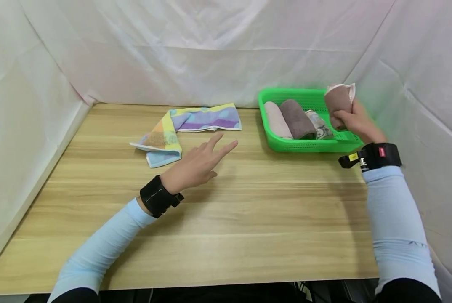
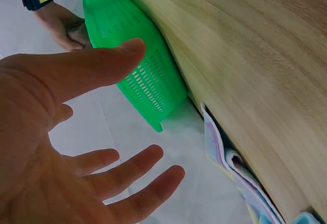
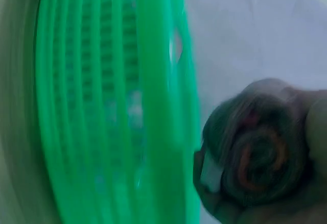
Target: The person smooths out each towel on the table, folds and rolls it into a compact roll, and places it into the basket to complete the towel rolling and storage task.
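Observation:
My right hand (image 1: 360, 123) grips a rolled brown towel (image 1: 339, 101) with a pale edge, held above the right end of a green plastic basket (image 1: 313, 146). The spiral end of that rolled towel (image 3: 260, 155) shows in the right wrist view, just beside the basket wall. Inside the basket lie a pale pink rolled towel (image 1: 277, 121), a grey-brown one (image 1: 297, 119) and a patterned one (image 1: 320, 126). My left hand (image 1: 195, 167) hovers over the table with fingers spread, holding nothing. Nearest to it is a rumpled multicoloured towel (image 1: 208, 118), partly folded over itself.
The wooden table (image 1: 248, 227) reaches to white cloth walls (image 1: 211, 63) at the back and both sides. The basket stands at the back right, close to the rear wall. Dark items and cables show below the table's front edge.

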The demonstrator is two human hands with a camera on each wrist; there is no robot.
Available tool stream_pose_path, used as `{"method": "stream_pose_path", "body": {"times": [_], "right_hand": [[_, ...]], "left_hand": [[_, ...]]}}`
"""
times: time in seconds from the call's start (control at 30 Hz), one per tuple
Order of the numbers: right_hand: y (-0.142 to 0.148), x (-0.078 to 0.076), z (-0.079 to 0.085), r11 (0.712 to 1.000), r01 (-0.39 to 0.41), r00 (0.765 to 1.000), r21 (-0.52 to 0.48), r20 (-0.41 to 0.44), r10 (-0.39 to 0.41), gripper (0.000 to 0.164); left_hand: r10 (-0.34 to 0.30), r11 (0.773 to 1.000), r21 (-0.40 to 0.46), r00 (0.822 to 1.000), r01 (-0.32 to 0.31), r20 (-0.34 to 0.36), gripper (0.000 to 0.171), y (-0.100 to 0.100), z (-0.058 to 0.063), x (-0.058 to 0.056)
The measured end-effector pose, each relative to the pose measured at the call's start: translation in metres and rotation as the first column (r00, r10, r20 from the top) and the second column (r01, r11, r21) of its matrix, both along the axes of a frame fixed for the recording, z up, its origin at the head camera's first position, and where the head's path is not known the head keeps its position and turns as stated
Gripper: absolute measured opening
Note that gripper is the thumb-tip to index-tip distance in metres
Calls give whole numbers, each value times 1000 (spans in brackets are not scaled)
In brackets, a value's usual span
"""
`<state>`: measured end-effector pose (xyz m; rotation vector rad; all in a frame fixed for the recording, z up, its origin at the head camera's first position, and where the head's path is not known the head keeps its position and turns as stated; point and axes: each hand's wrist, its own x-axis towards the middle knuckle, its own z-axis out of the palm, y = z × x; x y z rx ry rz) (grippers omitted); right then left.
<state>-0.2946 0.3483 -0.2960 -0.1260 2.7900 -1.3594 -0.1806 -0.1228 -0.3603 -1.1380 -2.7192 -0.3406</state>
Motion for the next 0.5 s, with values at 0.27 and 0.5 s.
{"method": "stream_pose_path", "body": {"times": [0.27, 0.5], "right_hand": [[30, -25, -22, 914, -43, 980, 404, 197, -40, 88], [29, -31, -32, 857, -176, 939, 484, 344, -1, 82]], "left_hand": [[-6, 1000, -19, 994, 8, 113, 98, -9, -4, 5], [-14, 1000, -13, 992, 16, 129, 96, -9, -7, 5]]}}
